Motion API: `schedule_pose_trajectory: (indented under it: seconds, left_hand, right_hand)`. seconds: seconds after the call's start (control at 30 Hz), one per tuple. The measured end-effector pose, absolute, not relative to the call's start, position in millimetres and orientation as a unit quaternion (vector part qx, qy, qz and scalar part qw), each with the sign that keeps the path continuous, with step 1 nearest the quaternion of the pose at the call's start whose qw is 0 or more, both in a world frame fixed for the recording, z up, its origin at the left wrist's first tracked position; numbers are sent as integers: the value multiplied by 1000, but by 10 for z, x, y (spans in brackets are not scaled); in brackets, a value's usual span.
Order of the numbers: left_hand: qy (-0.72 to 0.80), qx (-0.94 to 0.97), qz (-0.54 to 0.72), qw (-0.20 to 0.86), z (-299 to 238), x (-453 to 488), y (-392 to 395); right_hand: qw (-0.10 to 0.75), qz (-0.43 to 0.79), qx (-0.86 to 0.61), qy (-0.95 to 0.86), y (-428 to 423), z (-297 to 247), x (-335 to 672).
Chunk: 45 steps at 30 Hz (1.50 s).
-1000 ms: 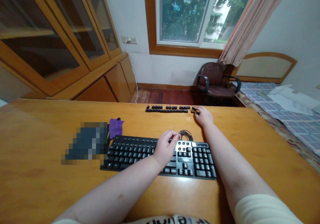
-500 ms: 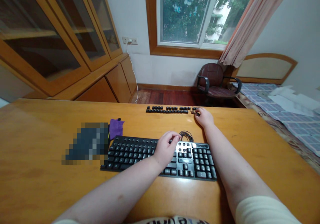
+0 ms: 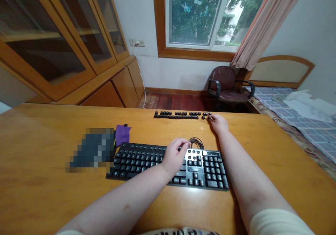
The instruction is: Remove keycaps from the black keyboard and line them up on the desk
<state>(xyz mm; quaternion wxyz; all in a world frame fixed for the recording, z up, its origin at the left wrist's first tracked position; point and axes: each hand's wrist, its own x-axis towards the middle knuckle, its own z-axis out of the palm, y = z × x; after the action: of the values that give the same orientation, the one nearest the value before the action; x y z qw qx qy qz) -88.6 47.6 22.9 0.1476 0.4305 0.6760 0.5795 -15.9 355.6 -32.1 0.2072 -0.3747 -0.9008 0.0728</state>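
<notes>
A black keyboard (image 3: 147, 159) lies across the table in front of me. Its upper right part shows bare stems (image 3: 193, 154) where keycaps are off. My left hand (image 3: 176, 158) rests over the keyboard's middle with thumb and fingertips pinched together; whether anything is between them is hidden. At the table's far edge, loose black keycaps (image 3: 175, 117) stand in two rows. My right hand (image 3: 219, 124) is closed at the right end of these rows, holding a small thin tool (image 3: 210, 116) too small to make out well. A keycap (image 3: 203, 117) sits just left of its fingertips.
A coiled black cable (image 3: 196, 143) lies behind the keyboard. To the left are a purple cloth (image 3: 122, 134) and a dark pixelated object (image 3: 94, 149). Past the wooden table (image 3: 52, 193) stand a chair (image 3: 223, 84), a bed (image 3: 296, 112) and a glass-door cabinet (image 3: 102, 60).
My right hand has shifted slightly right along the keycap rows, and a keycap left of its fingertips now shows clearly. My left hand stays over the keyboard.
</notes>
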Motion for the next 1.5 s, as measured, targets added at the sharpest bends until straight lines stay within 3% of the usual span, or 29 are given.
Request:
schedule_pose_trajectory:
  seconds: [0.33, 0.53, 0.73, 1.5]
  left_hand:
    - [675, 433, 579, 147, 240, -883, 477]
    - [676, 434, 578, 147, 239, -884, 478]
    - [677, 437, 575, 144, 235, -890, 474]
    - [676, 433, 577, 149, 240, -880, 480]
  right_hand:
    - [221, 71, -383, -894, 3530, -300, -181]
    - [289, 74, -323, -898, 3417, -263, -201]
    - [252, 47, -292, -921, 3357, -261, -288]
    - [290, 81, -398, -867, 3497, -265, -143]
